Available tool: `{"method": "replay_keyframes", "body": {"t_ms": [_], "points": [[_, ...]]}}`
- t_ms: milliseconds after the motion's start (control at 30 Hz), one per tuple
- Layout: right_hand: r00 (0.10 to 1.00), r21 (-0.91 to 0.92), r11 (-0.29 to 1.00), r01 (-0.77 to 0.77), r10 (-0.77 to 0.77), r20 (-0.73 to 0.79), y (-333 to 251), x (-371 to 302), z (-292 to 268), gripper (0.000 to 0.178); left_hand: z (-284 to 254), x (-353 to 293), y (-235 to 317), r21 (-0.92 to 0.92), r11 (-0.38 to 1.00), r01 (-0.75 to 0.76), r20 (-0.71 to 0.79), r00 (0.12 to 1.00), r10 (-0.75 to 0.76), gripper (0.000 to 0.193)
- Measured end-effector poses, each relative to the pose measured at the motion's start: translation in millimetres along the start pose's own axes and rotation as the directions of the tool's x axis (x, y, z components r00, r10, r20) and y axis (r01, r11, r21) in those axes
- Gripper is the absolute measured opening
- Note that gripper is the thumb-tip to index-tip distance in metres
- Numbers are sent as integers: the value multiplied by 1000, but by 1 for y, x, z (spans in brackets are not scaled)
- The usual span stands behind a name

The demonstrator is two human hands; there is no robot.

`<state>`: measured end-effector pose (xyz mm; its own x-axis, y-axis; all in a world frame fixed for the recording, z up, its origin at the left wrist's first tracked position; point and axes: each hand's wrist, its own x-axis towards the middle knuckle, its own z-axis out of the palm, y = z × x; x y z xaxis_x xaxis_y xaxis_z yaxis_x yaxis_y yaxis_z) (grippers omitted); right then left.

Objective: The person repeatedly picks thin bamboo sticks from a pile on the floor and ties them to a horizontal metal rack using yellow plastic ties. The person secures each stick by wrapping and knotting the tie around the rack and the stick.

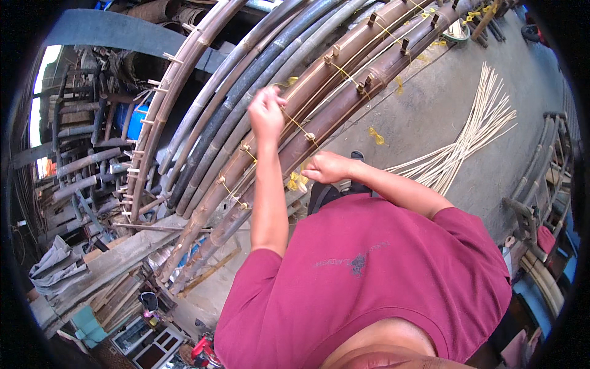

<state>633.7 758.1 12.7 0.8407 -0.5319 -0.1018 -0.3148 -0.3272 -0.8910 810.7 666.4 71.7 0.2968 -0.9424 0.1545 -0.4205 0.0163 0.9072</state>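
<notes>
Two long brown bamboo poles, a nearer one [335, 126] and a farther one [294, 98], run side by side diagonally, with short pegs standing out of them. Thin yellow string [295, 123] crosses both between my hands. My left hand [266, 117], slightly blurred, is closed above the farther pole, at the string's upper end. My right hand [330, 167] is closed in a fist beside the nearer pole, where the string's other end reaches it. Just left of that fist hangs a looped yellow string bundle [297, 181]. Tied knots [244, 147] show lower on the poles.
Several dark and grey bamboo poles [236, 101] lie beyond the farther pole. A pegged curved pole [161, 104] stands at the left. Pale thin sticks [464, 135] lie fanned on the concrete floor [424, 98]. Wood scraps [117, 295] fill the lower left.
</notes>
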Motion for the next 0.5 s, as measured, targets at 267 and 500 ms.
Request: {"method": "replay_keyframes", "body": {"t_ms": [267,500], "points": [[984,-514,857,12,-101,-145,17,-10,6,24,-5,81,-100,599,801,-11,-26,999,33,29],[993,351,929,-114,96,68,-39,12,81,24,-135,-36,-37,702,712,-7,136,983,-124,28]]}}
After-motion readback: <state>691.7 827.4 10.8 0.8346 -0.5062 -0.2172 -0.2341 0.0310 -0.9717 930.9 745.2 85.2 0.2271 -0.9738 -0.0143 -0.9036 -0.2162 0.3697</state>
